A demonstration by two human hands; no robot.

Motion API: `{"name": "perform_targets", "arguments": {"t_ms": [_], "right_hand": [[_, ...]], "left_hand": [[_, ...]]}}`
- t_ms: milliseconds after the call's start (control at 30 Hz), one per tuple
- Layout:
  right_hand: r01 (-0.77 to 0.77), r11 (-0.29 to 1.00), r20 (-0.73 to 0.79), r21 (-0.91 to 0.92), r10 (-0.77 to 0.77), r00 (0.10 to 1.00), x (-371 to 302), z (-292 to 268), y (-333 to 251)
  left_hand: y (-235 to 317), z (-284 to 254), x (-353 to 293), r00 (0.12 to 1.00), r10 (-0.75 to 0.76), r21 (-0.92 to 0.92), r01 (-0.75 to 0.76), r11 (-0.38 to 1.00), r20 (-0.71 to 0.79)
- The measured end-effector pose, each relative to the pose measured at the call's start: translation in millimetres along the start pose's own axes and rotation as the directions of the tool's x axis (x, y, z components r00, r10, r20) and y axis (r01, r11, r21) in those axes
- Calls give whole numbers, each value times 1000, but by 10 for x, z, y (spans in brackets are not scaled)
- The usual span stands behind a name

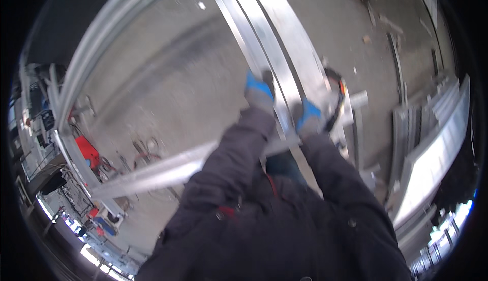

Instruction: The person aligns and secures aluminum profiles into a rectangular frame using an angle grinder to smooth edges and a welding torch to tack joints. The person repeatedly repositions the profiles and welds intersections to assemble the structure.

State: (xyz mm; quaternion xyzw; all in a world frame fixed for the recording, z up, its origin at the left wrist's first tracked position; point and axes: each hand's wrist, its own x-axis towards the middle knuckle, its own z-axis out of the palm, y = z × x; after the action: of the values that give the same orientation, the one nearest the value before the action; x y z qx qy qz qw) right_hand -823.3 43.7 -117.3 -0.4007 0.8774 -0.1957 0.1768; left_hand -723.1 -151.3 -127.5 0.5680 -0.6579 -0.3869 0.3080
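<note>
Since everything round the gloves was a bit motion-blurred, take this with some salt, but the long middle bar (269, 44) looked like shiny bare metal, so I'd guess it was stiff lengthwise, slick, and more awkward than properly heavy. It ran from between the hands up past the top of the view, alongside a wider strip (291, 21) on its right, above the concrete floor (188, 85), with its near end by the crosspiece (157, 174). The left hand (260, 91) had its fingers closed on the left edge, and the right hand (308, 117), a little closer to the body, had its own on the right edge; couldn't tell how hard. Both edges seemed a decent hold, though nearer mid-length probably would've balanced better. Fragile? Doubt it, but dents and scratches seemed likely.
</note>
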Motion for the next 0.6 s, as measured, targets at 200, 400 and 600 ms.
{"name": "perform_targets", "arguments": {"t_ms": [200,400,600], "right_hand": [[51,997,-43,60,-49,998,-52,392,317],[88,994,-85,72,-81,993,-67,564,471],[97,994,-91,49,-92,992,-59,554,444]], "left_hand": [[140,-36,-29,892,-396,-210,439,874,216],[158,9,158,853,-431,-422,520,743,294],[-57,-4,329,801,-314,-498,572,651,509]]}}
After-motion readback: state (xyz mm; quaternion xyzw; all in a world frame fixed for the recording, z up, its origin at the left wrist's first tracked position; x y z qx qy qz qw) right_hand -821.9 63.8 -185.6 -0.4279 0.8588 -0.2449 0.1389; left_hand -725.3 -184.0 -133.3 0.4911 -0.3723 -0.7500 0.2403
